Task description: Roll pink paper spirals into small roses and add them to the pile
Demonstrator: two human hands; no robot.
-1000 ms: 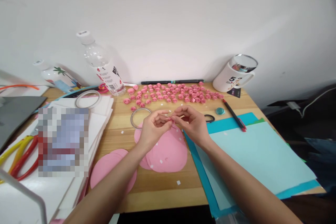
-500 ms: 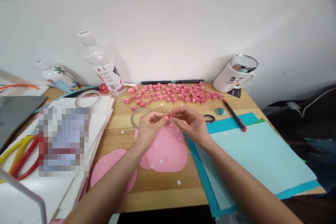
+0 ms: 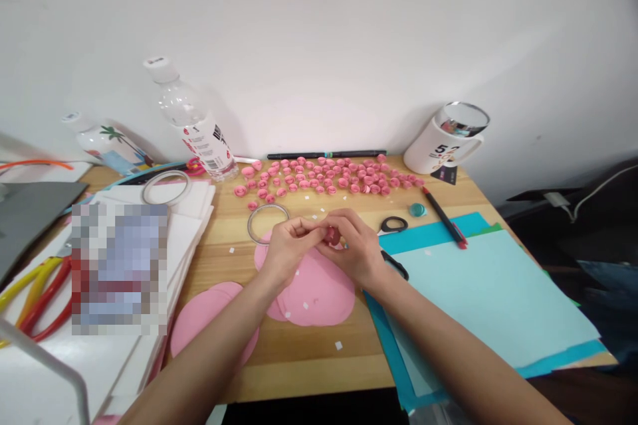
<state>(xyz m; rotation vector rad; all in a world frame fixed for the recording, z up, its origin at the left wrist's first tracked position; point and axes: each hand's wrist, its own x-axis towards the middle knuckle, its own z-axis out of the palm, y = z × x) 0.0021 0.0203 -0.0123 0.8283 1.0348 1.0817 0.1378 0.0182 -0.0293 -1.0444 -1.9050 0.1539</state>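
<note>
A small pink paper coil (image 3: 333,235) is pinched between my two hands, partly hidden by the fingers. My left hand (image 3: 292,246) grips its left side with thumb and index finger. From the right, my right hand (image 3: 353,244) curls its fingers round the same coil. Under the hands lie overlapping pink paper circles (image 3: 319,292) with small white paper squares (image 3: 306,305) scattered on them. Behind, several finished-looking pink paper rolls (image 3: 319,176) stand in a wide cluster. A ring of tape (image 3: 250,226) rests left of my left hand; black-handled scissors (image 3: 393,224) lie partly covered by my right hand.
More pink circles (image 3: 199,309) lie at left. White sheets (image 3: 192,226) with a tape roll (image 3: 144,192) and red-yellow pliers (image 3: 50,292) are farther left. A bottle (image 3: 199,139), a mug (image 3: 431,143), a pen (image 3: 443,216) and blue paper sheets (image 3: 488,299) surround the work area.
My right hand has moved down and left, closing in on my left hand around the pink coil. The scissors' handles show more now. My left hand has shifted slightly right and down.
</note>
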